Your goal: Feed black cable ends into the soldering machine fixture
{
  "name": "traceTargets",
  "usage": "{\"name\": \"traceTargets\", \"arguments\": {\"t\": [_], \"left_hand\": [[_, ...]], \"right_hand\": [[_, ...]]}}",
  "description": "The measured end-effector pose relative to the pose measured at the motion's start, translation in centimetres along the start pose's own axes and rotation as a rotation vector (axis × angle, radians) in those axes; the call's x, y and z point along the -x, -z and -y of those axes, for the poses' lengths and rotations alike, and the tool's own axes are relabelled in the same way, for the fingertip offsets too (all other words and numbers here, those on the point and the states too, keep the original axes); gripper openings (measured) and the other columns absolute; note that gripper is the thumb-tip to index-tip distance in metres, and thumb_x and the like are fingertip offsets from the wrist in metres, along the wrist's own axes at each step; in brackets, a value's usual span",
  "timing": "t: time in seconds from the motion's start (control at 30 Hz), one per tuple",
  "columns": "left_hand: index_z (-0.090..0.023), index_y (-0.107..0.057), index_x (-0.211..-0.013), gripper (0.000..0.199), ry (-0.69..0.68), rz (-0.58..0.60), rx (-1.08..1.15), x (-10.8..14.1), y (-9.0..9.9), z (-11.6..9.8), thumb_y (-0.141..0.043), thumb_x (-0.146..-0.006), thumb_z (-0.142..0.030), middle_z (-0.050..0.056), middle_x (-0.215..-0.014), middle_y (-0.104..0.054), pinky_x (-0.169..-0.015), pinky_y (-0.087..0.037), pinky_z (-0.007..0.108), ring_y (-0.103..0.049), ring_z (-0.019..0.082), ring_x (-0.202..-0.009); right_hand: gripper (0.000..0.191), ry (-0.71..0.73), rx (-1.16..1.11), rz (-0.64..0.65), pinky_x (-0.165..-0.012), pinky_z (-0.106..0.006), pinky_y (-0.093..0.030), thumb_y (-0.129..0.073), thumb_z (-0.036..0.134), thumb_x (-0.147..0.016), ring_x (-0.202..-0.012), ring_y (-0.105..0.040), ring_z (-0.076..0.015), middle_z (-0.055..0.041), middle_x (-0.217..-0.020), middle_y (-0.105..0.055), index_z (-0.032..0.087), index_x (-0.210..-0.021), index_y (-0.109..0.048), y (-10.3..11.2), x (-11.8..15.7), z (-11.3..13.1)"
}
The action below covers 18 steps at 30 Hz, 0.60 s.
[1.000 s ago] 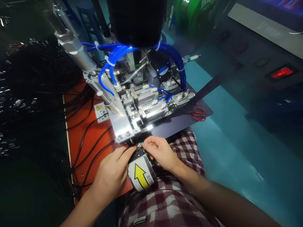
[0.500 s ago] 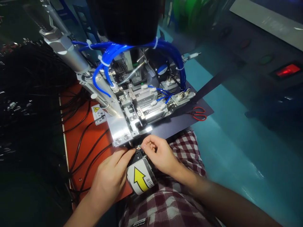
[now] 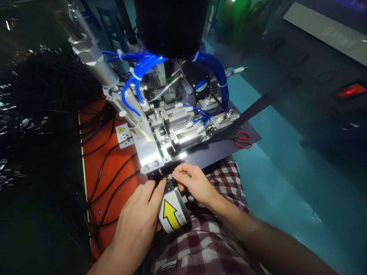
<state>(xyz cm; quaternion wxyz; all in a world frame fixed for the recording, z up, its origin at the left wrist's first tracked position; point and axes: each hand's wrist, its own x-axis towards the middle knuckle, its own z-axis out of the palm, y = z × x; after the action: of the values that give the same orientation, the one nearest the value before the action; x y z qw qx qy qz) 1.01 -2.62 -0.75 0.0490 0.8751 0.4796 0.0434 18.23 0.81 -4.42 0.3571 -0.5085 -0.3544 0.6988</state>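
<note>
My left hand [image 3: 142,212] is at the near end of a metal machine [image 3: 183,126], its fingertips bent down beside a small black fixture [image 3: 171,186]. Across from it, my right hand [image 3: 193,183] has thumb and forefinger pinched together. Between the two sets of fingertips shows a tiny pale and copper-coloured piece [image 3: 169,177], too small to name. It appears to touch the fingers of both hands. Just below the fixture sits a white label [image 3: 173,214] with a yellow arrow.
Blue air hoses [image 3: 143,68] arch over the machine. Red-handled scissors [image 3: 243,140] lie on the grey plate [image 3: 218,151] at right. Black cables [image 3: 103,168] trail over the orange-red surface [image 3: 111,191] at left, beside a dark bundle of leads [image 3: 48,91]. A dark cylinder [image 3: 172,26] hangs overhead.
The view has shifted, so the machine sits slightly further right. My left forefinger now points more upright beside the fixture. My right hand keeps its pinch in nearly the same place.
</note>
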Motion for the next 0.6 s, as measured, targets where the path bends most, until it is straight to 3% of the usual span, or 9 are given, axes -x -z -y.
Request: {"name": "traceTargets", "arguments": {"t": [0.27, 0.6], "left_hand": [[-0.014, -0.053, -0.120, 0.043, 0.055, -0.001, 0.089, 0.05, -0.23, 0.43, -0.037, -0.081, -0.005, 0.011, -0.096, -0.052, -0.059, -0.050, 0.029, -0.056, 0.022, -0.081], [-0.012, -0.053, -0.118, 0.042, 0.059, -0.007, 0.111, -0.11, -0.32, 0.36, -0.038, -0.080, -0.005, 0.011, -0.098, -0.055, -0.064, -0.053, 0.033, -0.058, 0.023, -0.081]], "right_hand": [[0.025, -0.039, -0.054, 0.026, -0.049, -0.023, -0.033, -0.058, 0.039, -0.078, -0.045, -0.041, -0.0089, 0.0060, -0.047, -0.047, 0.017, -0.068, -0.052, -0.16, -0.16, -0.22], [0.023, 0.136, 0.134, -0.054, -0.049, -0.023, -0.034, -0.053, 0.038, -0.084, -0.047, -0.045, -0.0105, 0.0054, -0.053, -0.047, 0.019, -0.072, -0.049, -0.44, 0.12, -0.75]]}}
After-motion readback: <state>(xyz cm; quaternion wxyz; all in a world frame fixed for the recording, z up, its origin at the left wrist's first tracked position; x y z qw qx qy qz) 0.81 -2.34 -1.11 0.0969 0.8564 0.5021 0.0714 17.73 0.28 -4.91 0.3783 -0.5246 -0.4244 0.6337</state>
